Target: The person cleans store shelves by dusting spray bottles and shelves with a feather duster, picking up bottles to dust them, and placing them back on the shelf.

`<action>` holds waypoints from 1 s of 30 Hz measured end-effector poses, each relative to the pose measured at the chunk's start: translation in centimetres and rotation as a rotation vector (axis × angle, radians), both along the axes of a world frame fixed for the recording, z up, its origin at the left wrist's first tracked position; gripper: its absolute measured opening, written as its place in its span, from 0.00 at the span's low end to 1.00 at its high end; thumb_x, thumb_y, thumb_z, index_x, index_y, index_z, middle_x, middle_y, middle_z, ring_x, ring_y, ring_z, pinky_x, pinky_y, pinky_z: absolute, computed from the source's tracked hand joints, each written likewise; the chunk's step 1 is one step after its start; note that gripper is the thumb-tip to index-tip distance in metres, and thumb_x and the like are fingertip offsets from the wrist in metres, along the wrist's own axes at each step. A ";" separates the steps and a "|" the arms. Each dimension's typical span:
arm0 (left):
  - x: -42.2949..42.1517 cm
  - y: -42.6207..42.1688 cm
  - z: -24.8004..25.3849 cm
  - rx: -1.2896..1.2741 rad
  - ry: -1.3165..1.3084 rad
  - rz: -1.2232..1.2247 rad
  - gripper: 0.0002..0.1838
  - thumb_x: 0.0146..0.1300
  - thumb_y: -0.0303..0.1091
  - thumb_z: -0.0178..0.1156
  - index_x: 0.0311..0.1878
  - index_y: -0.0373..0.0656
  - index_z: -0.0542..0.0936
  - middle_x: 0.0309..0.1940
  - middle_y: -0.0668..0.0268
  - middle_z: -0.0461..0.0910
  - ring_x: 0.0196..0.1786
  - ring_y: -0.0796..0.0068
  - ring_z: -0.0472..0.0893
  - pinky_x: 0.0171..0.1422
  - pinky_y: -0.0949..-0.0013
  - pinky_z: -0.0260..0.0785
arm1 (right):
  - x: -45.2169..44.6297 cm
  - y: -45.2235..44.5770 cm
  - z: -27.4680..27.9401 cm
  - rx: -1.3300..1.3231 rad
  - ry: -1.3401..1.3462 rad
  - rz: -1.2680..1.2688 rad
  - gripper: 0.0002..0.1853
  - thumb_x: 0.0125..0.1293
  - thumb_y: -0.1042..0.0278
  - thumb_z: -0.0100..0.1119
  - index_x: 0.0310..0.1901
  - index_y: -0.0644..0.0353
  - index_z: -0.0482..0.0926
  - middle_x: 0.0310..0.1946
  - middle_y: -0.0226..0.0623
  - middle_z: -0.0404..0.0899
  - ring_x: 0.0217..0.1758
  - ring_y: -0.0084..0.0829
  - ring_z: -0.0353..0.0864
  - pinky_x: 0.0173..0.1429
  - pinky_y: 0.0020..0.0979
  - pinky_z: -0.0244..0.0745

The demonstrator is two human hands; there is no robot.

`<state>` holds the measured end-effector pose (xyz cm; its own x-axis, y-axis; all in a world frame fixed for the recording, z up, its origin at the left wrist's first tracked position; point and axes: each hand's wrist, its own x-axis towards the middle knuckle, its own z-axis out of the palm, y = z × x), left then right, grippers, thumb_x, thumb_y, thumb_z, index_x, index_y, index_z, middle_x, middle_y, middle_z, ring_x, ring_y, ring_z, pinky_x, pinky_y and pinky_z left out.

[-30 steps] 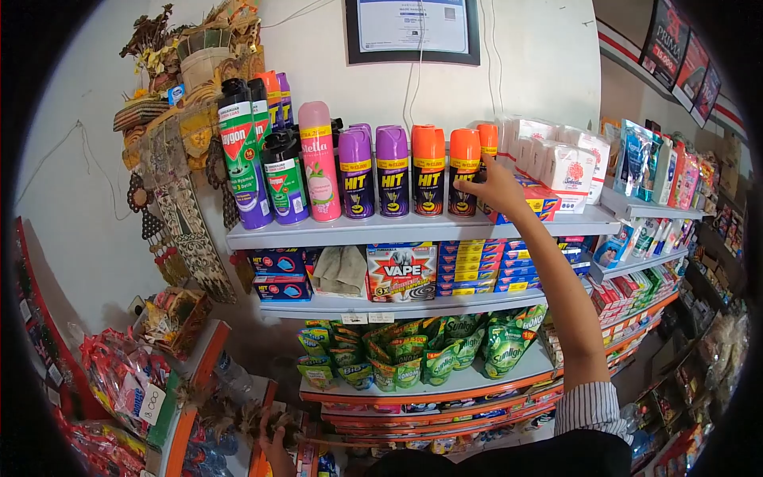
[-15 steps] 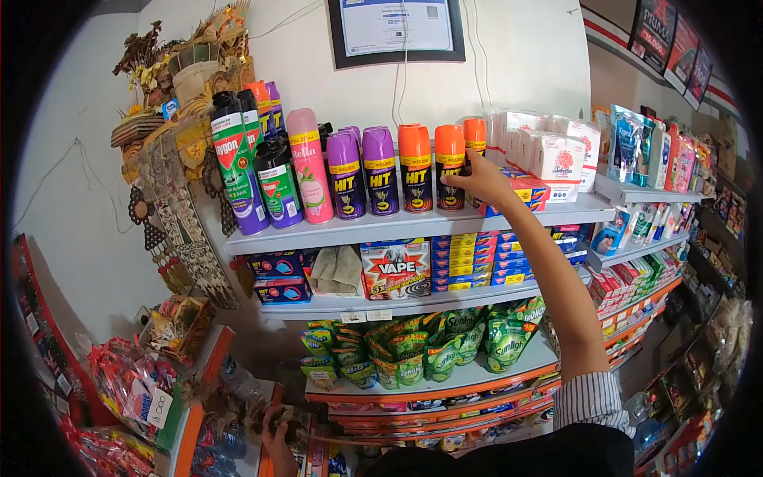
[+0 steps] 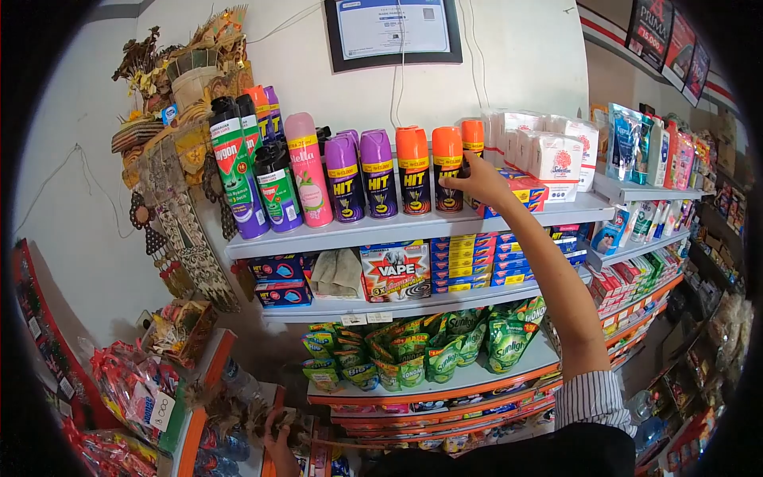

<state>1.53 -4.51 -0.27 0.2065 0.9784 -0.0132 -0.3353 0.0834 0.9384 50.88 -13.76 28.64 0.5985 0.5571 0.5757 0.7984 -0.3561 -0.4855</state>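
My right hand (image 3: 482,182) is at the right end of the row of spray cans on the top shelf (image 3: 413,226). Its fingers are closed on the orange-capped HIT can (image 3: 447,171), and another orange-capped can (image 3: 472,137) stands just behind. To the left are a further orange-capped can (image 3: 413,171), purple-capped cans (image 3: 377,175) and a pink can (image 3: 308,171). Low at the left, my left hand (image 3: 278,441) is wrapped round a brown feather duster (image 3: 246,417), its thin stick pointing right.
White tissue packs (image 3: 556,165) and small boxes (image 3: 520,191) sit right of the cans. Lower shelves hold a VAPE box (image 3: 396,270) and green pouches (image 3: 441,362). Red bagged goods (image 3: 127,374) are at the lower left. A framed certificate (image 3: 393,30) hangs above.
The camera view has shifted, so the shelf and cans appear slightly farther left. My right hand stays at the same orange-capped can, and my left hand still holds the duster.
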 end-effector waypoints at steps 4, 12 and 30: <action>0.1 -0.2 0.2 -0.021 0.000 0.005 0.25 0.50 0.22 0.56 0.55 0.36 0.68 0.48 0.56 0.72 0.49 0.65 0.74 0.54 0.66 0.67 | 0.1 0.0 -0.1 0.017 -0.003 0.020 0.38 0.44 0.44 0.65 0.53 0.60 0.67 0.44 0.44 0.77 0.48 0.40 0.77 0.48 0.38 0.71; 0.2 -0.5 0.5 -0.023 0.002 0.074 0.25 0.48 0.23 0.58 0.53 0.36 0.69 0.48 0.57 0.72 0.51 0.65 0.73 0.56 0.66 0.65 | -0.3 -0.1 0.4 0.068 -0.037 0.078 0.35 0.46 0.47 0.65 0.52 0.61 0.69 0.42 0.45 0.78 0.46 0.42 0.77 0.47 0.37 0.70; -1.3 0.3 -2.7 0.011 0.071 0.030 0.23 0.51 0.22 0.55 0.54 0.41 0.70 0.60 0.59 0.63 0.64 0.64 0.60 0.67 0.61 0.50 | -0.7 -0.4 0.1 0.061 0.031 0.098 0.31 0.48 0.50 0.66 0.49 0.61 0.71 0.40 0.44 0.79 0.44 0.38 0.79 0.47 0.33 0.72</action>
<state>0.24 -4.26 -2.96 0.1759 0.9843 -0.0155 -0.2702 0.0635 0.9607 50.18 -14.18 28.73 0.5612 0.5779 0.5925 0.8121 -0.2462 -0.5291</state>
